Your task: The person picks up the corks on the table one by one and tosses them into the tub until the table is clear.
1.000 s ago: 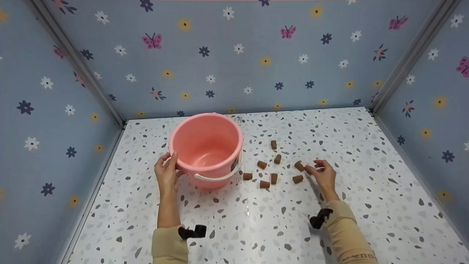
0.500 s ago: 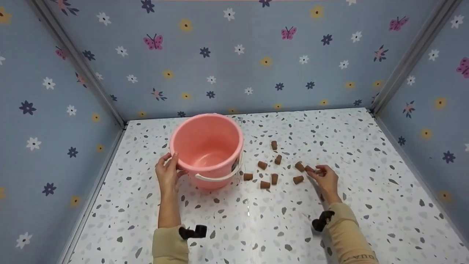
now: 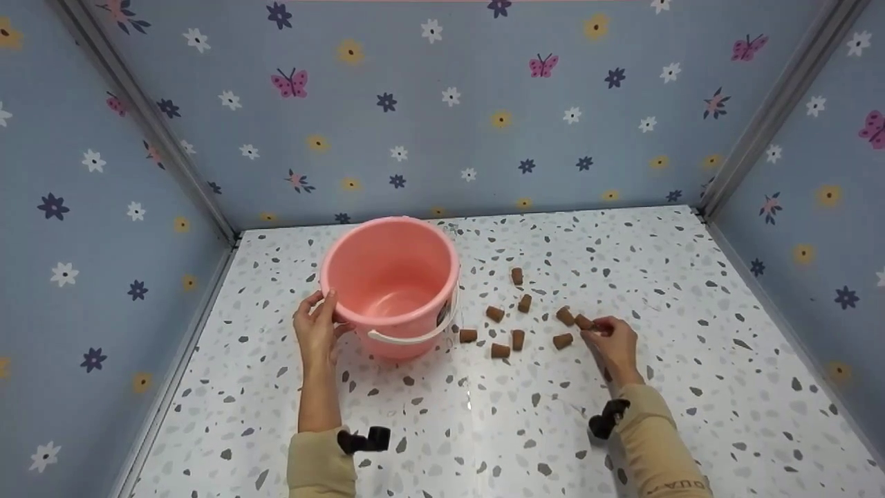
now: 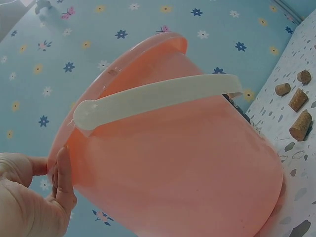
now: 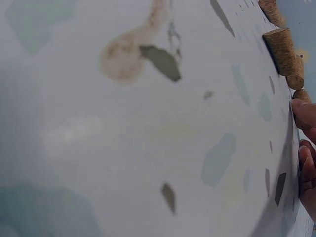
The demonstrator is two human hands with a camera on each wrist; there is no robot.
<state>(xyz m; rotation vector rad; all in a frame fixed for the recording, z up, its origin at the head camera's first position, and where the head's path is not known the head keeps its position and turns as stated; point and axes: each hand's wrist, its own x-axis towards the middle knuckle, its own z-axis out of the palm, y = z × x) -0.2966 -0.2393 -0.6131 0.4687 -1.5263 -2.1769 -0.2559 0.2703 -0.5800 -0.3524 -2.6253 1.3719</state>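
A pink bucket [image 3: 394, 351] stands on the left half of the table, its inside visible and bare. My left hand [image 3: 315, 328] holds its rim at the near left, and in the left wrist view the thumb [image 4: 63, 173] and fingers lie on either side of that rim. The white handle [image 4: 163, 98] hangs down along the side. On the right, my right hand [image 3: 617, 346] pinches a brown cork [image 3: 584, 322] low at the table surface. Another cork [image 3: 565, 316] lies right at its far end. In the right wrist view, the fingertips [image 5: 299, 106] partly cover the pinched cork.
Several more corks lie scattered between bucket and right hand, among them a cork [image 3: 562, 340] near the hand and a cork [image 3: 468, 335] close to the bucket. Flower-patterned walls [image 3: 442, 138] enclose the speckled white table [image 3: 429, 443] at the back and both sides.
My right hand has shifted slightly down and its fingers have come together on the cork's near end, baring more of it. The left hand and bucket stay put.
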